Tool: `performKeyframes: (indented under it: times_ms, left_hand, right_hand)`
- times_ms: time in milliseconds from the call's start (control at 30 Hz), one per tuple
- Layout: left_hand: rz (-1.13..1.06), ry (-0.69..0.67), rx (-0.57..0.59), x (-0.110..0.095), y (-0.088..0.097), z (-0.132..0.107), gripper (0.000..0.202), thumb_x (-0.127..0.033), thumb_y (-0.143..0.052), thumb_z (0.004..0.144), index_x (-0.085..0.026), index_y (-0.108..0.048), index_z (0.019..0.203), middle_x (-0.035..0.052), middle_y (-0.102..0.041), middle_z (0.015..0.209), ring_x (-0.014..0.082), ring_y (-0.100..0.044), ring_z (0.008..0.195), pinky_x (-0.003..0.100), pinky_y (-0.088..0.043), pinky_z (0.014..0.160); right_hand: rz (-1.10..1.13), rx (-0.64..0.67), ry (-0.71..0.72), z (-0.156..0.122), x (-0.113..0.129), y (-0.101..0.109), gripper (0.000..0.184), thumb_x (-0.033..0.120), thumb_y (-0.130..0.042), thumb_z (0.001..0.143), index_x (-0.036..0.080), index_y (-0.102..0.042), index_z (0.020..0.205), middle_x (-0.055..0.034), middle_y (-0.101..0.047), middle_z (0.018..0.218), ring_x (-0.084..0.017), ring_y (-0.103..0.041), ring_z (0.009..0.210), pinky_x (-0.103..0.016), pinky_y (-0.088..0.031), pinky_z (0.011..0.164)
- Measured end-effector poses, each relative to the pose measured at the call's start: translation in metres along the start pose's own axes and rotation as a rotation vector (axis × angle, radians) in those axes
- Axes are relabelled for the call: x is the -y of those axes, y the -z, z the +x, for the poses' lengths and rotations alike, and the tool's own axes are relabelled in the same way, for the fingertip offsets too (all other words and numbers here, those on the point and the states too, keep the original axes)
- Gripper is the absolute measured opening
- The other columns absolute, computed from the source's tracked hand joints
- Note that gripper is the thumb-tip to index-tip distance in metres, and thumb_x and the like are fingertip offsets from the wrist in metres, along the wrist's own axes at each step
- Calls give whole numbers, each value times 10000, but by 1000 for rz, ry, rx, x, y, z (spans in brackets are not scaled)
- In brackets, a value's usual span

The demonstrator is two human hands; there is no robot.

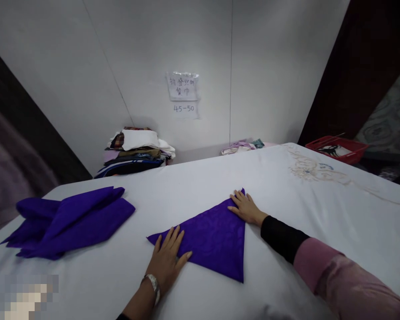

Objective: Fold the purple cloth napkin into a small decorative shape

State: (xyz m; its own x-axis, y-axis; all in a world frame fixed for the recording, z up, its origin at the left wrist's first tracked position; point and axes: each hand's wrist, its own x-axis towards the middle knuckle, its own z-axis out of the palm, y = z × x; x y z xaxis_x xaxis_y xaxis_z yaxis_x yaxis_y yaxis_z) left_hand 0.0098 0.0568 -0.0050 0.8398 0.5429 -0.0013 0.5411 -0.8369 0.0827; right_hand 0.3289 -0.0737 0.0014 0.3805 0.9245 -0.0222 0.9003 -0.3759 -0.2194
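A purple cloth napkin [213, 238] lies folded into a triangle on the white tablecloth [200, 293]. Over its left corner rests my left hand [168, 255], fingers spread flat, with a silver bracelet at the wrist. My right hand [246, 207] presses flat near the far right corner, its fingers apart. The napkin's near point is uncovered. To the left lies a second purple cloth [76, 222], loosely bunched, apart from both hands.
Folded clothes [136, 149] are stacked behind the table at the left, with more fabric [242, 146] near the wall. A red basket [340, 149] stands beyond the right far edge. Embroidery [308, 171] decorates the cloth there. A handwritten paper sign [183, 94] hangs on the wall.
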Motion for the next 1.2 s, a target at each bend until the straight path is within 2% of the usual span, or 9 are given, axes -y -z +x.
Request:
performKeyframes:
  times_ms: [133, 267, 433, 600, 767, 867, 967, 1067, 1200]
  left_hand:
    - [-11, -8, 3, 1, 2, 1, 621, -552, -344, 861, -203, -340, 1376, 59, -276, 1459, 252, -207, 1355, 507, -174, 1087]
    - [-16, 43, -1, 5, 4, 4, 642, -556, -329, 866, -163, -340, 1374, 87, -254, 1468, 254, -186, 1361, 509, -159, 1087]
    - [10, 118, -25, 14, 2, 6, 663, -567, -334, 857, -158, -329, 1380, 113, -284, 1455, 276, -204, 1355, 546, -134, 1076]
    - [21, 124, -4, 12, 3, 5, 678, -576, -319, 862, -149, -309, 1387, 107, -270, 1463, 268, -191, 1360, 532, -130, 1082]
    - [8, 132, -3, 11, 6, 5, 661, -567, -333, 866, -156, -315, 1384, 105, -271, 1464, 259, -189, 1361, 521, -130, 1085]
    - [-2, 147, -26, 8, 11, 5, 660, -570, -329, 868, -156, -316, 1382, 116, -251, 1471, 271, -181, 1362, 542, -129, 1077]
    - [-11, 88, -84, -10, 19, 5, 681, -595, -316, 862, -156, -311, 1382, 125, -238, 1475, 281, -161, 1366, 563, -107, 1074]
    - [-61, -92, -80, -46, 23, 1, 695, -613, -312, 856, -168, -289, 1390, 113, -240, 1478, 272, -153, 1368, 553, -114, 1083]
    - [-147, -293, -24, -95, 19, -9, 710, -638, -317, 842, -195, -273, 1395, 94, -251, 1479, 258, -155, 1369, 538, -127, 1096]
  right_hand:
    - [12, 29, -4, 1, 0, 1, 791, 688, -162, 848, 146, -253, 1418, -153, -158, 1496, -297, -92, 1368, -494, -83, 1067]
    - [20, 33, -42, 5, -4, 5, 766, 677, -136, 852, 180, -229, 1427, -125, -147, 1504, -278, -81, 1373, -483, -105, 1067]
    - [-14, -4, -110, 7, -12, 0, 793, 668, -145, 854, 124, -229, 1424, -140, -137, 1502, -272, -61, 1375, -496, -61, 1071]
    - [-25, -11, -111, 6, -14, -5, 767, 651, -164, 863, 132, -225, 1425, -119, -134, 1505, -256, -62, 1376, -495, -64, 1073]
    - [7, 10, -105, 7, -15, 8, 744, 634, -177, 874, 130, -245, 1418, -143, -176, 1492, -277, -107, 1370, -525, -120, 1059]
    - [23, -4, -64, -2, -1, 19, 740, 635, -180, 875, 145, -219, 1428, -127, -133, 1503, -261, -66, 1377, -511, -110, 1071]
    - [64, -4, 128, -24, 29, 21, 747, 645, -205, 870, 157, -200, 1436, -114, -128, 1504, -245, -52, 1379, -487, -63, 1088]
    - [128, 36, 327, -50, 63, 16, 738, 636, -245, 871, 175, -171, 1443, -111, -130, 1502, -247, -75, 1376, -480, -47, 1094]
    - [197, 70, 396, -67, 87, 12, 708, 600, -266, 888, 180, -152, 1446, -115, -127, 1502, -246, -62, 1377, -474, -47, 1096]
